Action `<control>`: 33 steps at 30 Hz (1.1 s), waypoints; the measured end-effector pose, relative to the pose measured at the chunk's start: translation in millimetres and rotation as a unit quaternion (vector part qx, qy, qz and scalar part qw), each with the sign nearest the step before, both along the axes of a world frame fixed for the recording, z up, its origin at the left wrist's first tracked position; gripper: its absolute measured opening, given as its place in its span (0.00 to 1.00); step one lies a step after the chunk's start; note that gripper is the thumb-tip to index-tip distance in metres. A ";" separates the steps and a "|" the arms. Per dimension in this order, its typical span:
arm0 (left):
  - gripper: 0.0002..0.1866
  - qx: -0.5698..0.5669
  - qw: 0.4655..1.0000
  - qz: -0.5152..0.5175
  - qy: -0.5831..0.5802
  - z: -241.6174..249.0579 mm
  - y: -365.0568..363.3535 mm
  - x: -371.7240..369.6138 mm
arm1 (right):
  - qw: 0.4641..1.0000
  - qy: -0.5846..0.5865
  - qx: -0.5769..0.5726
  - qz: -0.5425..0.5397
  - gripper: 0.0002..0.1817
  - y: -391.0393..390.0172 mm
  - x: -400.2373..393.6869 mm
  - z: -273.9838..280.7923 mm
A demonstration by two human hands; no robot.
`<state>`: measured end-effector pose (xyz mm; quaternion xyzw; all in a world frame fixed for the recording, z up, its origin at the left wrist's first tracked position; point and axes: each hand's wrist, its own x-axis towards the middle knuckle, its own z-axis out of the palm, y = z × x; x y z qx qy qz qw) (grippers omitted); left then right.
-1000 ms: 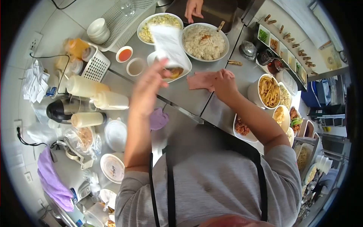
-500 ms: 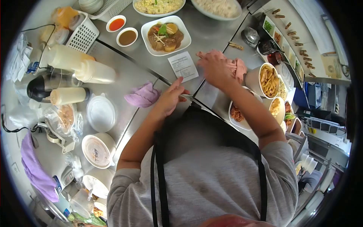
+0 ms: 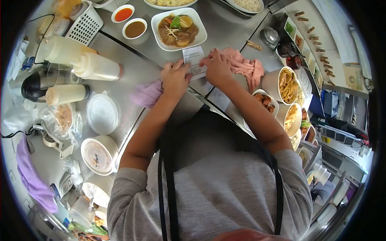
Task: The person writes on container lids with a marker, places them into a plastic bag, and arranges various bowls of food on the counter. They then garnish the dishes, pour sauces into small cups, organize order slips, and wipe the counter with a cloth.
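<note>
Both hands have been brought together onto the small white printed paper slip (image 3: 194,60), now lying flat on the steel counter (image 3: 225,32) just near of the white square plate of stew (image 3: 179,28). It is pressed by the left hand (image 3: 175,77) and right hand (image 3: 217,66), fingers bent, nothing gripped. A crumpled pink cloth (image 3: 245,66) lies right, a lilac cloth (image 3: 146,94) left.

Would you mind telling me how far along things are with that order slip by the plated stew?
The stew plate is filled and garnished, with two sauce dishes beside it. Both the left hand and the right hand rest on the paper slip lying just below the plate. Lidded containers sit at the left; where the slip ends up is not settled yet.
</note>
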<state>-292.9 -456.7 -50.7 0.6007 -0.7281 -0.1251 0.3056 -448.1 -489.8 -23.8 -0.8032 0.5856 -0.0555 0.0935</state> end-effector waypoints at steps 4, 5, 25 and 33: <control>0.20 -0.030 1.000 0.008 0.000 -8.3 -0.2 -0.4 | 1.000 -0.017 -0.001 0.003 0.08 6.9 16.0 -2.7; 0.20 -0.031 0.999 0.009 -0.004 -8.5 0.1 -0.3 | 1.000 -0.022 0.010 0.000 0.08 7.0 18.5 -1.5; 0.19 -0.026 0.997 -0.034 -0.059 -0.4 1.3 3.9 | 0.996 0.050 -0.073 0.010 0.08 7.6 11.7 -3.6; 0.21 0.010 0.987 -0.078 -0.138 -2.3 -0.3 2.0 | 0.971 0.148 -0.120 -0.147 0.16 18.5 -6.2 13.3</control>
